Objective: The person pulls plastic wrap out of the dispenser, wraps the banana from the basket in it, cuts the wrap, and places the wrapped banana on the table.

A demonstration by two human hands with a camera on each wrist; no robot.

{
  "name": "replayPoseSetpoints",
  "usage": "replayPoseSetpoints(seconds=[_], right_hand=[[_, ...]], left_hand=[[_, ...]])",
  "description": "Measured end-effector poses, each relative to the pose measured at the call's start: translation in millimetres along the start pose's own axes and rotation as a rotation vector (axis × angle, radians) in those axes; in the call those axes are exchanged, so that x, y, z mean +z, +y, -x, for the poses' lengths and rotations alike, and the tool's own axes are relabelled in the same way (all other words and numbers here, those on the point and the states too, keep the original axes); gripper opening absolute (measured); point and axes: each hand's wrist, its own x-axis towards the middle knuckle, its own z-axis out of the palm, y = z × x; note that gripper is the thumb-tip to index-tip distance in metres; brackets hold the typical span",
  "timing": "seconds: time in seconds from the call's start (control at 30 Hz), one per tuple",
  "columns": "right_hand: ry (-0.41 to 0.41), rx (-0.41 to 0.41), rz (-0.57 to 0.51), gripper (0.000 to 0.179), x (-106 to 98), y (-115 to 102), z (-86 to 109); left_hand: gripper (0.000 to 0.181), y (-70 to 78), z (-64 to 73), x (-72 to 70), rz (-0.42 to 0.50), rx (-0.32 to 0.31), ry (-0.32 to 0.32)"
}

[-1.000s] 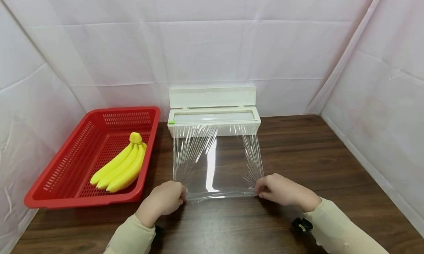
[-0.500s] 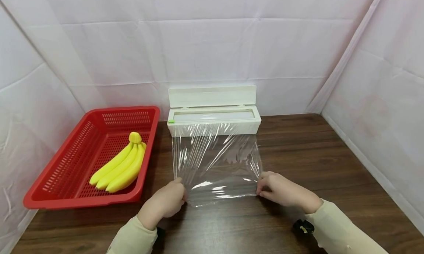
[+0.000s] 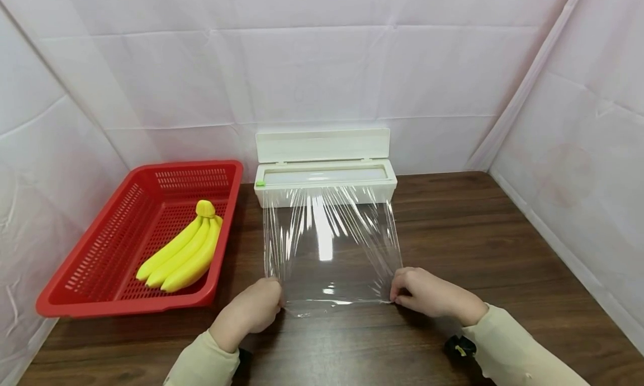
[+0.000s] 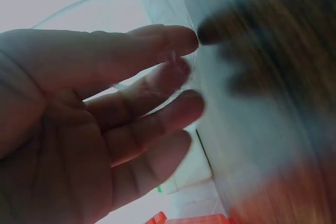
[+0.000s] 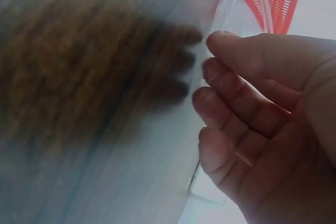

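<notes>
A sheet of clear plastic wrap (image 3: pixel 347 252) stretches from the front of a white wrap dispenser box (image 3: pixel 326 193) toward the person. At its near left corner the left hand (image 3: pixel 254 306) pinches the wrap between thumb and fingers. The right hand (image 3: pixel 426 292) pinches the near right corner the same way. Both wrist views show thumb and index finger close together, with the film hard to make out there. The dispenser's lid (image 3: pixel 323 146) stands up at the back, and a small green piece (image 3: pixel 260 183) sits at the box's left end.
On the left stands a red plastic basket (image 3: pixel 123 307) with slotted sides. A bunch of yellow bananas (image 3: pixel 183 254) lies in it. The dark wooden table (image 3: pixel 453 224) has white cloth walls (image 3: pixel 322 73) at its back and sides.
The wrap slackened and wrinkled, then became taut again with its near edge slightly closer to the person. Both hands shifted only a little and kept their pinch.
</notes>
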Motion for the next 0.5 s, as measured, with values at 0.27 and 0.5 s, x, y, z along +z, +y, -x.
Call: replayPoseSetpoints(seconds=[0.27,0.5], right_hand=[[-0.034,0.046,-0.015,0.016,-2.4,1.8,-0.7],[-0.011,0.084,-0.036,0.015,-3.4,3.0,-1.3]], left_hand=[[0.014,-3.0,-1.4,-1.2,0.048,-0.037,-0.047],[0.012,-1.7,-2.2,-3.3,0.075,-0.084,-0.046]])
